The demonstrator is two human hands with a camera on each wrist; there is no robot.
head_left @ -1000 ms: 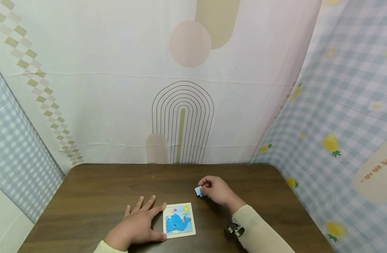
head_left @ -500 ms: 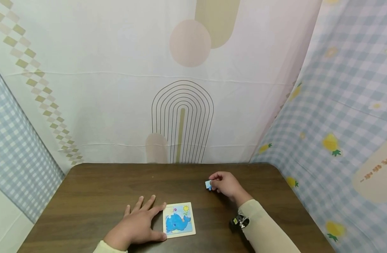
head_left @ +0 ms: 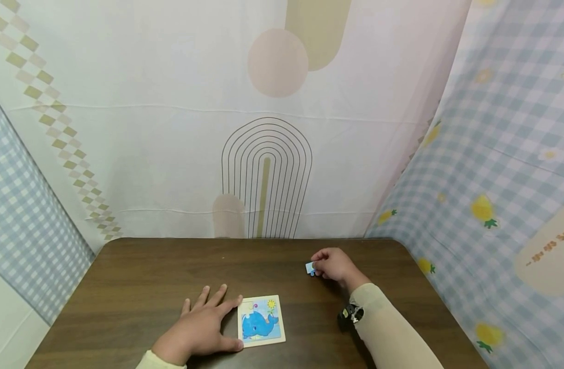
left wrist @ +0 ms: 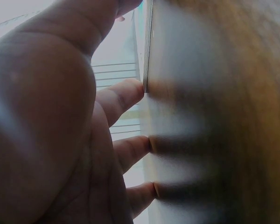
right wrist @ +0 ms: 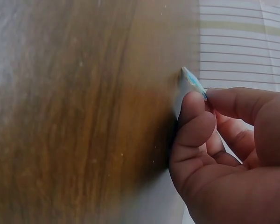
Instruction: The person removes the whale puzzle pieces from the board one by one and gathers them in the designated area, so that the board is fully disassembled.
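A square jigsaw puzzle with a blue whale and a yellow sun lies flat in a pale frame on the table; its upper left corner shows a bare pale patch. My left hand rests beside it with fingers spread, thumb and index finger touching the frame's left corners. Fingertips press on the tabletop in the left wrist view. To the right and farther back, my right hand pinches a small light-blue puzzle piece between thumb and index finger. In the right wrist view the piece appears nearly edge-on, close to the tabletop.
The brown wooden table has rounded far corners. A patterned white cloth hangs behind it, with a blue checked cloth along the right side. A black wrist camera is strapped at my right wrist.
My right hand has carried the puzzle piece to the right and slightly farther back, slowing in the last half second. The left hand and the framed puzzle have stayed in place.
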